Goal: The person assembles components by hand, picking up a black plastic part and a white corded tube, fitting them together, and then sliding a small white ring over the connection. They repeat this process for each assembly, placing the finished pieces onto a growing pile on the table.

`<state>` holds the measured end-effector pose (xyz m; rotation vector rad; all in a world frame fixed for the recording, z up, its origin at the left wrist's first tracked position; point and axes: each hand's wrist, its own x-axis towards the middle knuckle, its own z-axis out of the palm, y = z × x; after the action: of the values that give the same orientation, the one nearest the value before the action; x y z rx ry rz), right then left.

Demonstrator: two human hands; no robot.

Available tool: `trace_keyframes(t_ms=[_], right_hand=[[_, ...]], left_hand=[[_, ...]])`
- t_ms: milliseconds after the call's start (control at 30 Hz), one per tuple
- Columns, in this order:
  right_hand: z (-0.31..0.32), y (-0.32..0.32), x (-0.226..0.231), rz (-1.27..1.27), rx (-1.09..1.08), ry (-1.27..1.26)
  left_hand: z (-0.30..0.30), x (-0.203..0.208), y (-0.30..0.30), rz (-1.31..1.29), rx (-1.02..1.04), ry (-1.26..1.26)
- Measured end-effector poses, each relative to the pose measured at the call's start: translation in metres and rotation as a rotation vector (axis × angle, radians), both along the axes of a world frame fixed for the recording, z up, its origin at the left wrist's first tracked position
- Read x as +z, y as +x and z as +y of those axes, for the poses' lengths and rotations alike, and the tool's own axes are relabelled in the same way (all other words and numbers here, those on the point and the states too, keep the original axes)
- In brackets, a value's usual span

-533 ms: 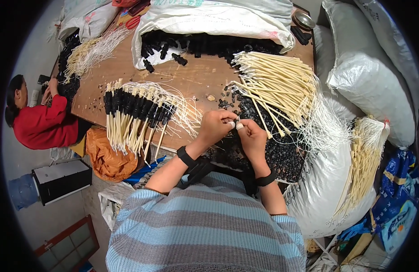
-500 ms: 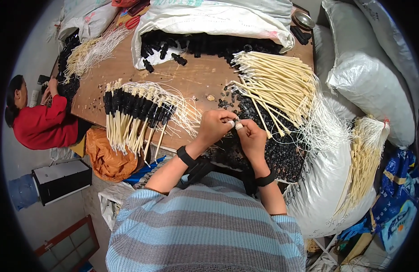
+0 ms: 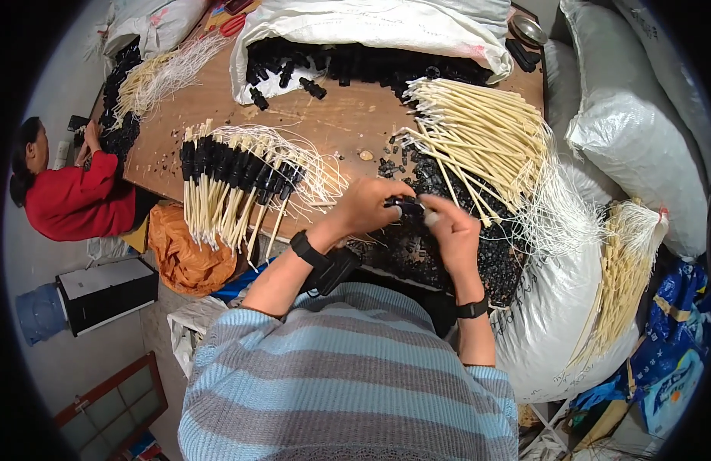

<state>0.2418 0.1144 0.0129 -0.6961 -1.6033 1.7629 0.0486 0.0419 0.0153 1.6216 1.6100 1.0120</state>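
Note:
My left hand (image 3: pixel 368 206) is closed around a black plastic fitting (image 3: pixel 404 206) above the near edge of the table. My right hand (image 3: pixel 454 228) is at the fitting's right end, thumb and index finger bent toward each other; whatever lies between them is too small to make out. A white cover wraps the right thumb. Under both hands spreads a heap of small black plastic pieces (image 3: pixel 490 265). To the left lies a row of cream tubes with black fittings (image 3: pixel 236 173) and white cords. A pile of plain cream tubes (image 3: pixel 478 138) rests at the right.
A white sack (image 3: pixel 363 27) spills black fittings at the back of the table (image 3: pixel 348 123). Full white sacks (image 3: pixel 632 123) stand on the right, beside a hanging tube bundle (image 3: pixel 613 280). At the far left, a person in red (image 3: pixel 79 192) works. An orange sack (image 3: pixel 186 253) sits below the table.
My hands have moved slightly apart, the right one shifting right. A black fitting now shows in my left hand. The whole view has shifted a little.

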Motion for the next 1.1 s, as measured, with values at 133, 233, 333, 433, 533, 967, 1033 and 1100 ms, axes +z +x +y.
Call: trace_keyframes(t_ms=[133,233,333,433,533,967,1033,1100], right_hand=[[-0.007,0.0,0.017,-0.538,0.03,0.898],[-0.01,-0.013,0.016,-0.498,-0.039,0.535],[-0.001,-0.02,0.014,-0.45,0.01,0.029],[-0.011,-0.034,0.016,-0.464,0.057,0.057],[-0.022,-0.042,0.031,-0.338,-0.02,0.489],[-0.026,-0.058,0.009,-0.399,0.173,0.669],[-0.013,-0.054,0.008,-0.441,0.023,0.63],[0.007,-0.045,0.001,-0.528,-0.077,0.696]], left_hand=[[-0.005,0.0,-0.001,0.217,0.063,0.038],[-0.011,0.007,0.008,0.345,0.118,0.251],[-0.014,0.016,0.018,0.589,0.122,0.169],[-0.028,0.006,0.008,0.627,0.097,0.22],[-0.05,0.011,-0.01,0.496,0.386,0.324],[-0.115,0.06,-0.154,1.081,1.209,0.28],[-0.084,0.062,-0.134,0.794,0.926,0.446],[-0.042,0.056,-0.111,0.585,0.549,0.502]])
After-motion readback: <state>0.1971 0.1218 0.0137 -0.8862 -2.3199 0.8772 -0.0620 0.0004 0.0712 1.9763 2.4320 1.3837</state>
